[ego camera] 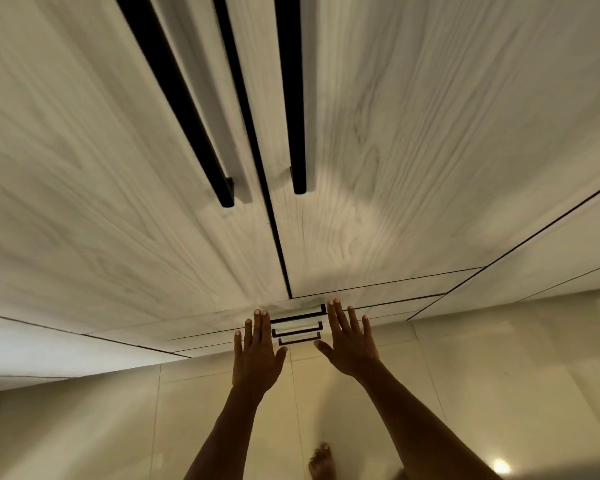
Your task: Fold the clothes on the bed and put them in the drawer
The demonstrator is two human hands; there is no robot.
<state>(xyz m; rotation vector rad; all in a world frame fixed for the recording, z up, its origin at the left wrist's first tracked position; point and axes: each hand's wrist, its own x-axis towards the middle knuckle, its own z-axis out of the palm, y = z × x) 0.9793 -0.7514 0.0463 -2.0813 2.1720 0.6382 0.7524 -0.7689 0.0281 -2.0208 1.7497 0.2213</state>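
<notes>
I look steeply down the front of a pale wood-grain wardrobe. Near its foot are stacked drawers (222, 323) with three black bar handles (298, 329), all drawers closed flush. My left hand (257, 355) reaches down with fingers straight and spread, just left of the handles. My right hand (350, 344) is stretched the same way just right of them. Both hands hold nothing. Whether the fingertips touch the drawer fronts cannot be told. No clothes and no bed are in view.
Two tall wardrobe doors (118, 168) with long black vertical handles (219, 168) rise above the drawers. Cream floor tiles (101, 427) lie below. A bare foot (321, 462) stands on the tiles near the bottom edge. More cabinet panels run off to the right (551, 254).
</notes>
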